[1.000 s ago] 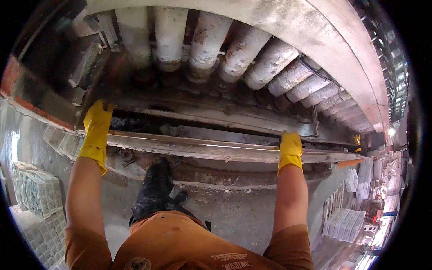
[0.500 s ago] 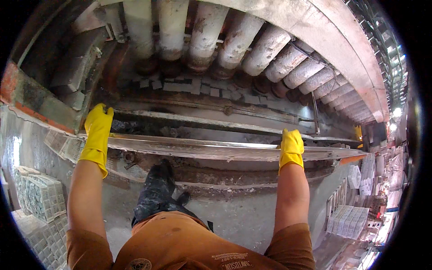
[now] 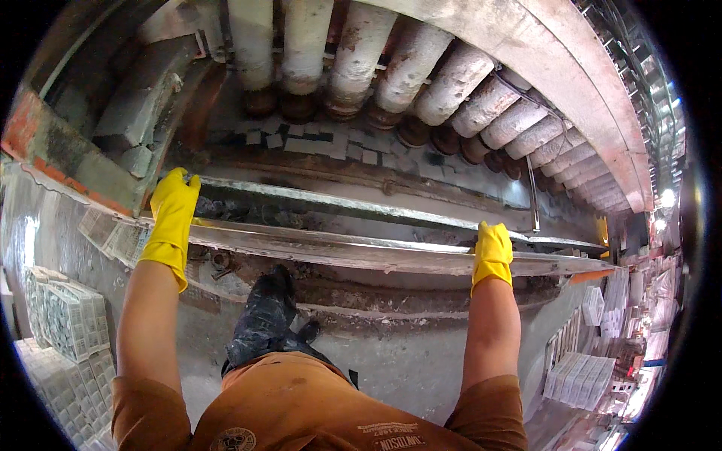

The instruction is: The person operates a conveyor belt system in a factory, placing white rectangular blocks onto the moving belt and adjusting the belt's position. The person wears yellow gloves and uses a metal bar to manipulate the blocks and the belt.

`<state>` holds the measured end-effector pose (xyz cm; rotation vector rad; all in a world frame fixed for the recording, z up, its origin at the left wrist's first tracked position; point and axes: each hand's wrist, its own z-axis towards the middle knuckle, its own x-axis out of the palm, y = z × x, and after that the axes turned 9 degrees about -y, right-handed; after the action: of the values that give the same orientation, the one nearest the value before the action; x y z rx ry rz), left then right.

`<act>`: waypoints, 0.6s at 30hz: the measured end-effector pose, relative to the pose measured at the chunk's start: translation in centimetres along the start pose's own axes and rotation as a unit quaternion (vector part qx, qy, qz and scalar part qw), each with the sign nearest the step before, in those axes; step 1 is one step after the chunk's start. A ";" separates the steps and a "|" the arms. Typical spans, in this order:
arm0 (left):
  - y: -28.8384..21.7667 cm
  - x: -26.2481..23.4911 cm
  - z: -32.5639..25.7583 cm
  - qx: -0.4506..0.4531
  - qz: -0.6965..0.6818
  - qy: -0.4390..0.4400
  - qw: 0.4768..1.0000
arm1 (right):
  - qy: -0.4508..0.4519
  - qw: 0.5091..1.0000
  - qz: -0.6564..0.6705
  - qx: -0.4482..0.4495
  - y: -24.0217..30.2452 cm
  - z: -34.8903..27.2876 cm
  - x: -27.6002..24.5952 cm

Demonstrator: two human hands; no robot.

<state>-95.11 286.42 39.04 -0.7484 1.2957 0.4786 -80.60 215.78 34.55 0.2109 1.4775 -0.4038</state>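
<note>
My left hand (image 3: 171, 218), in a yellow rubber glove, is closed at the left end of a long, narrow, wet-looking strip (image 3: 338, 204). My right hand (image 3: 492, 254), gloved the same way, is closed around the strip farther right; its fingertips are curled out of sight. Between my body and the strip runs a metal-edged trough wall (image 3: 338, 245), and both gloves reach over it. The strip's exact kind cannot be made out. Dark wet lumps (image 3: 263, 216) lie behind the wall near my left hand.
A row of thick pale rollers (image 3: 352, 64) stands beyond the trough, under a curved beam (image 3: 560, 52). Broken tile pieces (image 3: 323, 146) lie below them. An upright metal bar (image 3: 533, 199) stands beyond my right hand. White crates (image 3: 71, 319) are stacked at left, another stack (image 3: 579, 379) at right.
The whole view has shifted slightly. My left hand and the strip's left end have moved a little right and away from me. Both hands keep their grip.
</note>
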 end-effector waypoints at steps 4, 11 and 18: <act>0.6 0.1 -0.5 0.002 0.003 -0.011 1.000 | 0.010 1.000 0.008 0.024 1.1 -1.7 -2.4; 2.5 1.0 -1.9 0.010 -0.005 -0.017 1.000 | 0.055 0.989 0.049 0.127 1.4 -4.4 -4.6; 4.0 0.7 -3.9 0.011 -0.001 -0.029 1.000 | 0.019 0.999 0.017 0.030 0.1 -8.5 -5.5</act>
<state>-100.42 286.20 37.10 -0.7124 1.2443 0.4795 -88.61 219.85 39.17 0.2930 1.4976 -0.4183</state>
